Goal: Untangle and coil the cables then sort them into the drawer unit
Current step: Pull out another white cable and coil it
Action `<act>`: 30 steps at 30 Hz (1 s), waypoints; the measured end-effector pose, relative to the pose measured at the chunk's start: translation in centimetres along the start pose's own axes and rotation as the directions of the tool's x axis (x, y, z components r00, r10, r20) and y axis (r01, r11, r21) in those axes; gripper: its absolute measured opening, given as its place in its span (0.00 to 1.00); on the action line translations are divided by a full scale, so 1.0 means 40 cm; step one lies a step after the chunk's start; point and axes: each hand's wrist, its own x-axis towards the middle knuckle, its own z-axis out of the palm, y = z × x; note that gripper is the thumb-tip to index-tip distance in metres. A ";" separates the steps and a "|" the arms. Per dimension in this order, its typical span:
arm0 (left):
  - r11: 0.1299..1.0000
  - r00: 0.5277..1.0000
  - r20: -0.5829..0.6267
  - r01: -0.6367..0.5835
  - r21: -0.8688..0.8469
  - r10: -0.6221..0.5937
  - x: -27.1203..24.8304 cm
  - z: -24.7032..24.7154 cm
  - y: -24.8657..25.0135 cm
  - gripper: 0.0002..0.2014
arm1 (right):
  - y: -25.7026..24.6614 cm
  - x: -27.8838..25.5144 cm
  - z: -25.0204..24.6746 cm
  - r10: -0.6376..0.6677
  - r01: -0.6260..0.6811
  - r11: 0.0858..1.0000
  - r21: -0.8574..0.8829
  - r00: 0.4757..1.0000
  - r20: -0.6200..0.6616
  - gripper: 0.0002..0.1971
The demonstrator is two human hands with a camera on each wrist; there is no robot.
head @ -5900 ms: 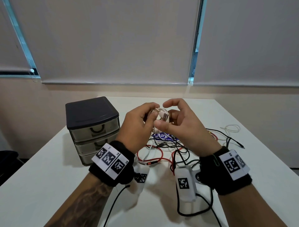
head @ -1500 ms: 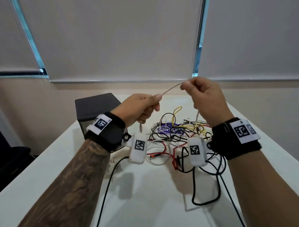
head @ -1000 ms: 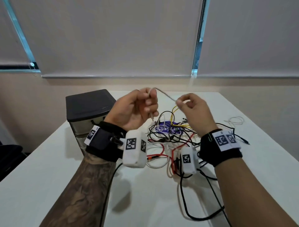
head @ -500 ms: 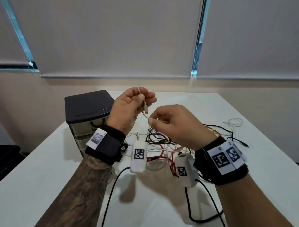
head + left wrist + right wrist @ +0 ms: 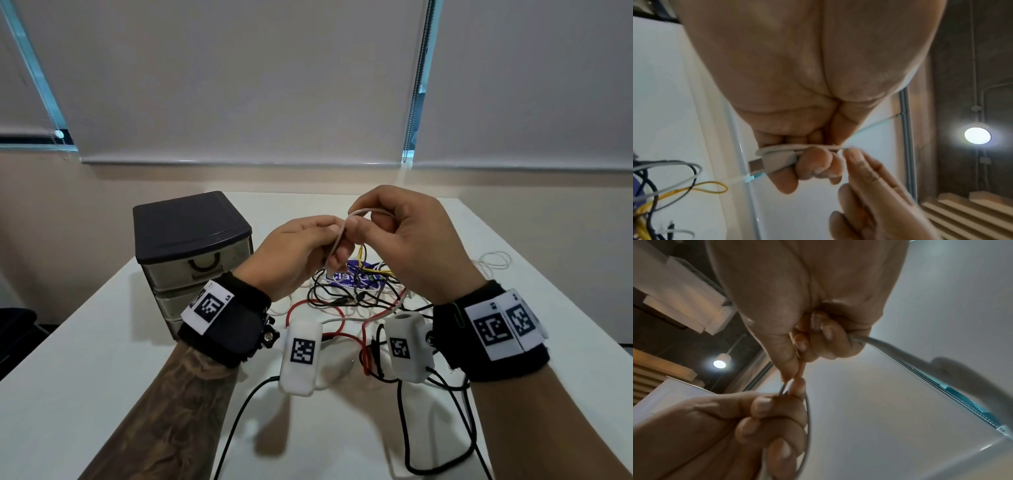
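A thin white cable (image 5: 339,236) is held in the air between both hands above a tangle of cables (image 5: 356,301) on the white table (image 5: 102,342). My left hand (image 5: 301,250) grips the cable (image 5: 785,148) with its USB plug (image 5: 758,165) sticking out under the curled fingers. My right hand (image 5: 394,240) pinches a loop of the same cable (image 5: 879,341) between thumb and forefinger, right against the left hand's fingertips. A small drawer unit (image 5: 191,253) with a black top stands at the left, its drawers closed.
The tangle holds black, red, yellow and white cables over a purple packet (image 5: 352,277). Another white cable (image 5: 493,260) lies loose at the far right. Black leads (image 5: 438,428) from the wrist cameras trail over the near table. Closed blinds (image 5: 239,85) hang behind.
The hands were apart with the cable stretched between them; they have come together. The right hand rose from below the left hand and now pinches a loop beside the left fingertips.
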 end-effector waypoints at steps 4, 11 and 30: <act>0.995 0.992 0.130 0.015 -0.099 -0.002 -0.011 0.003 0.021 0.14 | 0.017 0.011 -0.004 0.026 -0.019 0.992 0.124 0.998 -0.054 0.02; 0.988 0.965 0.263 0.057 -0.147 -0.016 -0.023 0.018 0.031 0.13 | 0.049 0.006 0.029 0.078 -0.043 0.974 0.221 0.985 -0.152 0.04; 0.824 0.928 -0.348 -0.298 -0.482 0.132 0.009 -0.033 0.061 0.11 | 0.045 -0.017 0.080 0.174 -0.192 0.981 0.020 0.923 0.345 0.11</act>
